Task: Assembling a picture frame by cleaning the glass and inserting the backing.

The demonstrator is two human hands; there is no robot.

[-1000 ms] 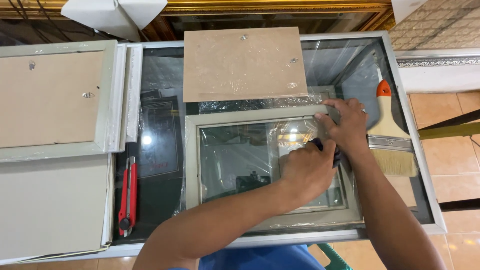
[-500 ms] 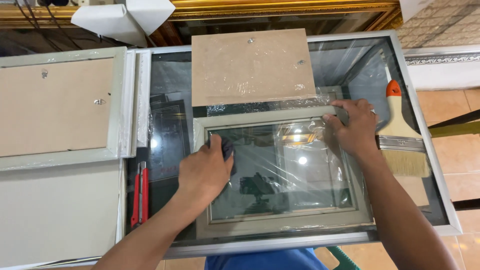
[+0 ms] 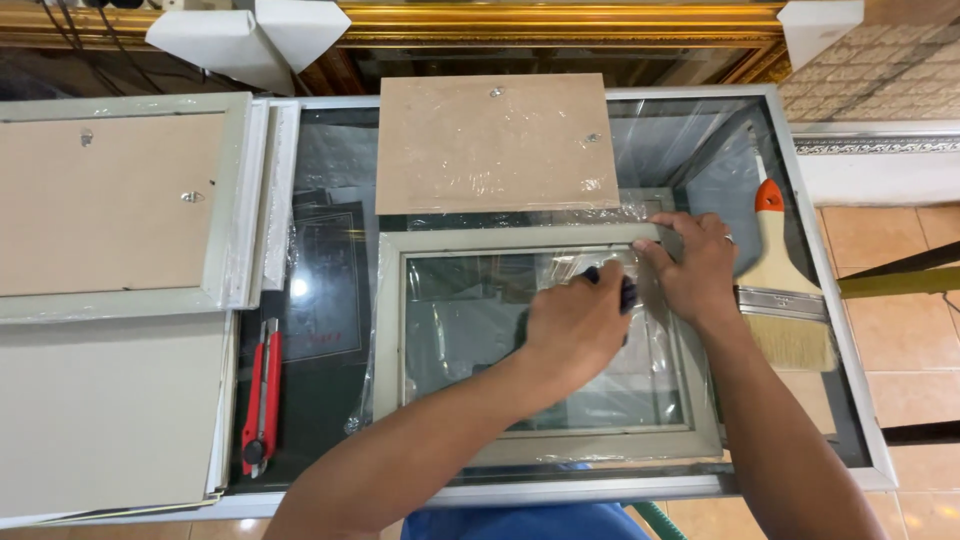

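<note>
Fingers of the left hand [image 3: 575,325] curl shut around a dark cloth [image 3: 620,290], pressing it on the glass of the grey picture frame [image 3: 545,345] lying mid-table. Right hand [image 3: 695,265] lies flat, fingers spread, on the frame's top right corner, beside a paintbrush [image 3: 780,285].

Bare arms, one ring, blue clothing

Both forearms are uncovered, no sleeves reaching the wrists; the right hand [image 3: 697,268] wears a thin ring on one finger, the left hand [image 3: 577,327] none, with blue fabric at the waist.
</note>
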